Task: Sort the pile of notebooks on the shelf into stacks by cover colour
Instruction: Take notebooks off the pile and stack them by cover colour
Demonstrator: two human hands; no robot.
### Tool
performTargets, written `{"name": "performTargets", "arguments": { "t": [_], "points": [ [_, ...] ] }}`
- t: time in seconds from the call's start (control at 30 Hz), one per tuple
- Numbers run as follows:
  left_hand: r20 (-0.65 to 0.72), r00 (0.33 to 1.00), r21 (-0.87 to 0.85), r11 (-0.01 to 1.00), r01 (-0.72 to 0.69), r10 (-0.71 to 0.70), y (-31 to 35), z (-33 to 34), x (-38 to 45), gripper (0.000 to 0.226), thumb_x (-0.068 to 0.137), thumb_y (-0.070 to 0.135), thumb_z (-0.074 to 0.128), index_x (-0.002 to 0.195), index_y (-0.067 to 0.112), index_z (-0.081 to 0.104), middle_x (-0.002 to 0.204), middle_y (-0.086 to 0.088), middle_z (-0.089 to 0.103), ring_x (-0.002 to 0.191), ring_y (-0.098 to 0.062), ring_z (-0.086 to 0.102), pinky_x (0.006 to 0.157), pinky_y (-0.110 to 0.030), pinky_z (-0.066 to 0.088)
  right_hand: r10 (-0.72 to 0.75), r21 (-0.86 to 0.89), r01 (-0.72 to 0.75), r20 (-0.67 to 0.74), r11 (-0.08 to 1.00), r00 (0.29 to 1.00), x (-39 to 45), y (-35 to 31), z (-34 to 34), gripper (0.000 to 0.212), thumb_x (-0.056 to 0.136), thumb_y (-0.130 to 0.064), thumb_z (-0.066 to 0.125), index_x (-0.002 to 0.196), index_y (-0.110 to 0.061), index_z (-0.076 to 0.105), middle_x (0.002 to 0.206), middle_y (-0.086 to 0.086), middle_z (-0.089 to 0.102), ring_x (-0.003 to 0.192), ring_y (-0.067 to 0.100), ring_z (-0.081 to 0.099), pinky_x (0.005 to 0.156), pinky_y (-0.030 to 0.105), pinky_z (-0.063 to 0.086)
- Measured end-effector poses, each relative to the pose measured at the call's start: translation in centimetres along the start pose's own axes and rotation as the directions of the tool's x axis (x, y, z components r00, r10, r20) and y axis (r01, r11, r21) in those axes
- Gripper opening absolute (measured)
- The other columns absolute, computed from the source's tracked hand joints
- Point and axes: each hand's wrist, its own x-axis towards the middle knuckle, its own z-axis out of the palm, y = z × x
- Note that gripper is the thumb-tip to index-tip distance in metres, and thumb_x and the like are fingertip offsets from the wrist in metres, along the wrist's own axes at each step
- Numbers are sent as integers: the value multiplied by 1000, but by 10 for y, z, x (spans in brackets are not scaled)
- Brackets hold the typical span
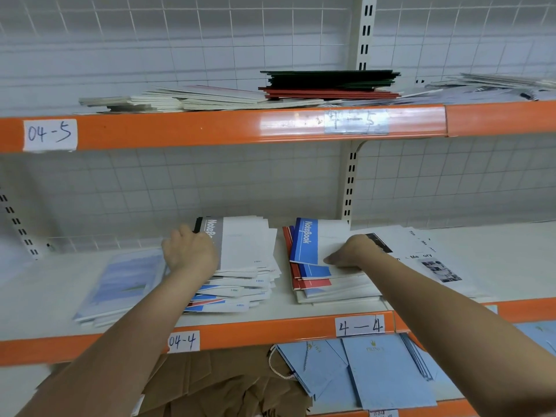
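While both hands work the middle shelf (301, 313), the main risk, imo, is the loose left pile (240, 284): its notebooks are fanned out w/ lower ones poking toward the shelf edge, so a tug on the top copy could drag others off. Similar risk on the right pile (316, 284), where red and blue covers are mixed under the top one; lifting carelessly may carry two colours together and spoil the sort.

Left hand (189, 251) sits on the near-left corner of the grey notebook (240, 242) topping the left pile. Fingers look curled over its spine edge, gripping it; fingertips hidden behind the knuckles, so exact hold can't be confirmed.

Right hand (349, 251) rests on the blue notebook (313, 242) atop the right pile. Fingers point left and press down on the white part of the cover, thumb low at the near edge; seems a flat press/pinch, not a full grasp.

Both piles lie side by side, just apart. Pale-blue books (120, 284) lie left, printed sheets (421, 254) right.
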Motion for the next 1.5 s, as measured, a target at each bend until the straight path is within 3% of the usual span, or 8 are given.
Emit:
{"name": "performTargets", "arguments": {
  "t": [0.23, 0.43, 0.57, 0.73, 0.9, 1.13, 1.3, 1.5],
  "points": [
    [-13, 994, -158, 981, -110, 109, -11, 14, 3, 35, 99, 28, 31, 123, 19, 55, 124, -8, 55, 114, -28, 48, 91, -38, 35, 27, 224, -35, 37, 974, 999, 8, 0, 0, 37, 86, -22, 68, 114, -1, 55, 109, 15, 61, 103, 28, 62, 93, 34, 51],
    [-39, 986, -317, 934, -166, 162, -13, 19, 4, 34, 100, 27, 30, 113, 11, 58, 113, -14, 58, 96, -29, 53, 74, -32, 36, 31, 285, 34, -221, 958, 975, 7, 5, 2, 32, 92, -3, 40, 123, 0, 46, 124, 22, 55, 112, 37, 55, 77, 34, 43],
    [-23, 993, -403, 908, -115, 116, -9, 20, 4, 33, 101, 22, 32, 115, 6, 57, 115, -17, 56, 99, -33, 54, 73, -33, 39, 49, 415, 86, -305, 906, 951, 9, 15, -3, 29, 89, 0, 38, 115, -2, 49, 114, 24, 58, 94, 36, 54, 67, 33, 42],
    [-10, 995, -373, 923, -92, 95, -5, 17, 3, 34, 101, 25, 33, 119, 7, 56, 117, -15, 58, 101, -31, 56, 74, -33, 40, 74, 748, 186, -300, 638, 951, 3, 15, -15, 43, 91, 4, 32, 130, -2, 50, 119, 24, 54, 100, 45, 57, 71, 50, 58],
    [-78, 989, -283, 948, -144, 127, 7, 5, 3, 39, 98, 36, 38, 120, 9, 56, 121, -14, 59, 111, -33, 53, 87, -35, 40, 41, 900, 214, -248, 380, 968, -12, -1, -19, 41, 93, 4, 32, 128, -2, 51, 114, 17, 55, 94, 38, 59, 59, 35, 56],
    [125, 956, -913, 407, 6, 266, 58, -17, -9, 27, 100, 32, 41, 96, 13, 59, 93, -6, 62, 87, -24, 57, 72, -29, 41, -170, 956, 213, -180, 204, 969, -40, -36, -10, 22, 97, -2, 38, 114, -10, 50, 107, 10, 59, 82, 22, 63, 48, 20, 55],
    [311, 916, -930, -120, 348, 252, 67, -22, -11, 16, 99, 7, 36, 100, 9, 51, 95, -8, 65, 88, -25, 65, 91, -46, 52, -200, 910, 298, -247, 287, 948, -47, -45, -6, 21, 96, -6, 43, 112, -12, 55, 99, 3, 59, 79, 22, 63, 48, 24, 54],
    [312, 944, -949, -5, 314, 107, 41, -22, 1, 20, 96, 6, 41, 78, 12, 47, 81, -10, 62, 72, -25, 63, 75, -39, 54, -235, 876, 263, -178, 404, 955, -44, -45, -6, 8, 95, -12, 53, 95, -11, 61, 104, 13, 64, 75, 26, 63, 55, 28, 55]
  ]
}}
